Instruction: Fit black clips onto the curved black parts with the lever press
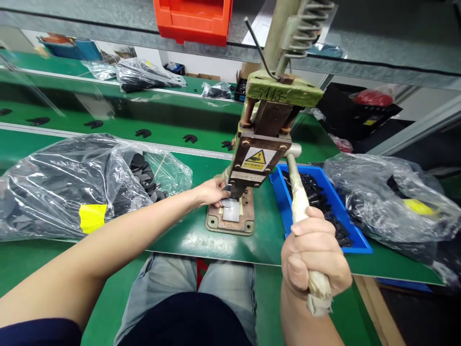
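Note:
A green hand press [264, 134] stands on the green bench, its base plate [230, 218] bolted in front of me. My right hand [313, 252] is closed in a fist round the wrapped lever handle [300, 202], which slants down toward me. My left hand [212, 191] reaches to the base under the ram, fingers pinched on a small dark part [226, 188] beside the grey die block [231, 209]. How the part sits under the ram is hidden.
A clear bag of black parts [72, 182] lies at the left. A blue tray [358, 242] of black parts and another bag [389, 202] sit at the right. Black pieces [143, 132] ride the conveyor behind. An orange bin [192, 19] hangs above.

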